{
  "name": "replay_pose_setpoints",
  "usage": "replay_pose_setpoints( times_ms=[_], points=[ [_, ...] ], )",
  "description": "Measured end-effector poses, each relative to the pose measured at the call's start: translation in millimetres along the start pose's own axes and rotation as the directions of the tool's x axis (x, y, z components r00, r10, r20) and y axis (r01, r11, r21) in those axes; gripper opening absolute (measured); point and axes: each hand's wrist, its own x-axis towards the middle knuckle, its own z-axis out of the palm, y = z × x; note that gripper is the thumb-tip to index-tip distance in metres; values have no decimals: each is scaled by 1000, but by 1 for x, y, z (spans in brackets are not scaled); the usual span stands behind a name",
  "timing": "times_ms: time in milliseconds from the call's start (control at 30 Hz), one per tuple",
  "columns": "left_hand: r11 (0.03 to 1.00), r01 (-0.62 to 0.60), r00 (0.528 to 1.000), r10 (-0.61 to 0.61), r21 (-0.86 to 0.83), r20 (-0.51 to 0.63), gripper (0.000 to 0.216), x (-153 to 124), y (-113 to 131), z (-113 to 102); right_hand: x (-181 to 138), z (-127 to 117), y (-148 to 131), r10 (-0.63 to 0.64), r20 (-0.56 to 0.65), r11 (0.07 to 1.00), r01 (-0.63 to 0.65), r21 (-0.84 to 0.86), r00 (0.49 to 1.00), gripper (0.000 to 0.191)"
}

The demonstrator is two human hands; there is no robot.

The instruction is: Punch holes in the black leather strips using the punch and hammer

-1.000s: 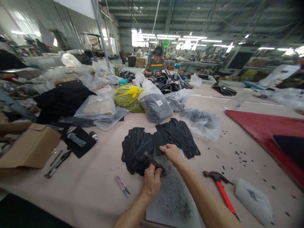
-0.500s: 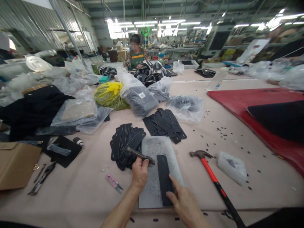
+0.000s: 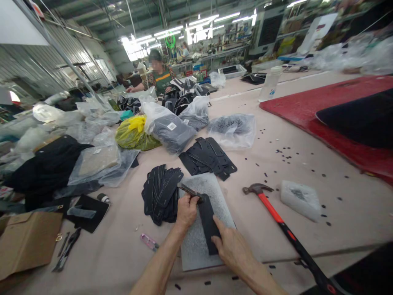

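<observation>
As the left hand (image 3: 187, 212) clutches a tool (image 3: 190, 191), the half-open right (image 3: 236, 247) touches a strip (image 3: 208, 226).

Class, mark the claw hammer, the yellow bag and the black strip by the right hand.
Claw hammer (image 3: 290, 233), head view: middle of the handle.
Yellow bag (image 3: 135, 137), head view: front side.
Black strip (image 3: 208, 224), head view: middle, upper face.

black strip (image 3: 210, 229), speckled grey board (image 3: 192, 249), yellow bag (image 3: 133, 135)
</observation>
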Motion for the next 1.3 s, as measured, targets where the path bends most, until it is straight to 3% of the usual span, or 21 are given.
replay_pose_setpoints(
  times_ms=[367, 667, 1100, 1200, 1300],
  points=[
    [999, -37, 994, 39, -27, 103, 20, 4, -2, 6, -2, -9, -4, 13, 46, 999, -10, -53, 999, 59],
    [997, -69, 991, 67, 20, 115, 21, 5, -4, 7, -2, -7, -4, 14, 54, 999, -12, -45, 998, 59],
    [916, -219, 976, 206, 335, 74, 19, -1, -15, 24, -3, -5, -3, -10, 72, 999, 13, -45, 997, 60],
    [911, -222, 975, 213, 348, 65, 18, -2, -13, 25, -6, -16, 2, -70, 1, 997, 70, 16, 998, 51],
    [896, -234, 972, 225, 376, 67, 16, -2, -11, 25, -11, -34, 34, -88, -235, 996, 79, -44, 968, 42]
  ],
)
